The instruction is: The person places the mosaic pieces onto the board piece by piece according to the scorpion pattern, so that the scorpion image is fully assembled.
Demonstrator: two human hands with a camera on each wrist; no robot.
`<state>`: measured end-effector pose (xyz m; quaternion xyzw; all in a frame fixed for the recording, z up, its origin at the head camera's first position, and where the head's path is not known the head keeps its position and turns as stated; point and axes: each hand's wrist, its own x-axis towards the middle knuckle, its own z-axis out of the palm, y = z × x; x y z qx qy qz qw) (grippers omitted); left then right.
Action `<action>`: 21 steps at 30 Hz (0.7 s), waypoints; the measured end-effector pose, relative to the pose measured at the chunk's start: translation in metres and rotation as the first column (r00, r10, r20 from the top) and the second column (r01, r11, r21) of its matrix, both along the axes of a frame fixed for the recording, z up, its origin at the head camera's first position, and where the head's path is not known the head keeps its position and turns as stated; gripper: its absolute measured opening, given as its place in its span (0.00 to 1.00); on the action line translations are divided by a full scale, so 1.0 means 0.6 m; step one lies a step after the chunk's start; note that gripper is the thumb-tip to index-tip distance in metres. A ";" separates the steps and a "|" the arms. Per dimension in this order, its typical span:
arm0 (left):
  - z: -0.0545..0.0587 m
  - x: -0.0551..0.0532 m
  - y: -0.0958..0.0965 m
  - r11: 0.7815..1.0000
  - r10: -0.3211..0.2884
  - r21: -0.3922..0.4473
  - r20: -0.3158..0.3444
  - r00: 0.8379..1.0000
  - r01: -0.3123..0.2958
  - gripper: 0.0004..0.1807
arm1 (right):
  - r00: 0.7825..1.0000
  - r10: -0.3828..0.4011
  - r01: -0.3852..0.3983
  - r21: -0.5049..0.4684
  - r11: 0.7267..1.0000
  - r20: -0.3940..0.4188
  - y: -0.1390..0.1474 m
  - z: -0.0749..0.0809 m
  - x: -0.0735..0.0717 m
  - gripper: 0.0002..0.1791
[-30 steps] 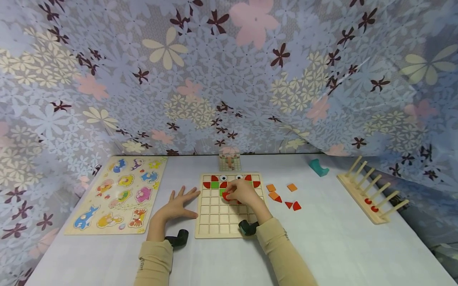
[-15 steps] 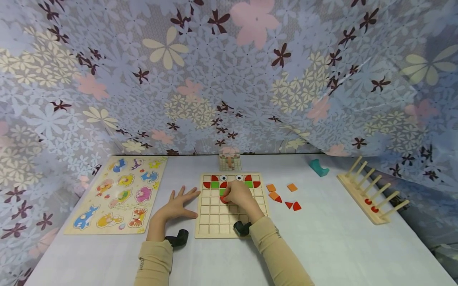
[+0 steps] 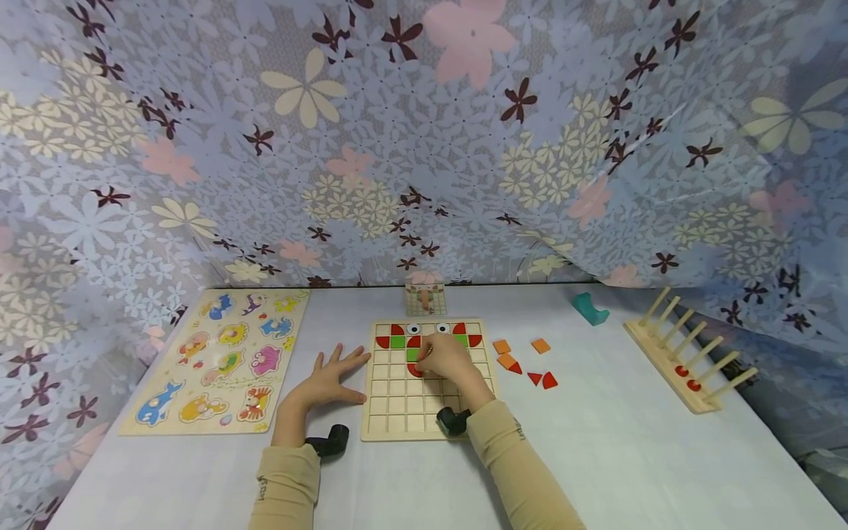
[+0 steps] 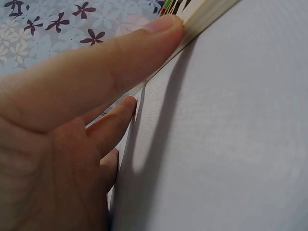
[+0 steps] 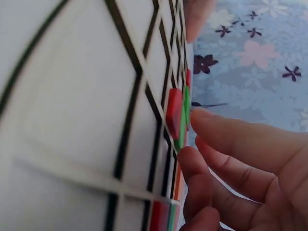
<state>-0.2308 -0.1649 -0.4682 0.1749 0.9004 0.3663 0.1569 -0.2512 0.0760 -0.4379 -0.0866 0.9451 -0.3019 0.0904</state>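
Right wrist: red piece (image 5: 173, 111) just beside fingers (image 5: 236, 137).

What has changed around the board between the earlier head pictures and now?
The right hand brought a red piece slightly left and toward the person, onto the board, just on the near side of a green square; whether it has let go is unclear. The left hand and the loose orange pieces stayed put.
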 end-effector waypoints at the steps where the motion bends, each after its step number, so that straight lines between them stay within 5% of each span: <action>1: 0.000 0.000 0.000 1.000 -0.001 -0.002 -0.001 1.000 0.001 0.47 | 1.000 -0.002 0.002 -0.025 1.000 0.008 0.004 0.000 0.000 0.07; 6: 0.001 0.001 0.001 1.000 0.000 -0.004 -0.004 1.000 0.000 0.47 | 1.000 -0.017 0.020 -0.144 0.989 0.025 0.027 0.008 0.002 0.06; 14: -0.002 -0.002 0.000 1.000 -0.003 0.001 -0.005 1.000 0.003 0.46 | 0.995 -0.101 0.103 -0.173 0.980 0.021 0.074 0.018 -0.002 0.06; 21: -0.002 -0.002 -0.001 1.000 -0.010 0.004 -0.013 1.000 0.010 0.47 | 0.982 -0.174 0.187 -0.276 0.943 0.074 0.122 0.018 0.000 0.09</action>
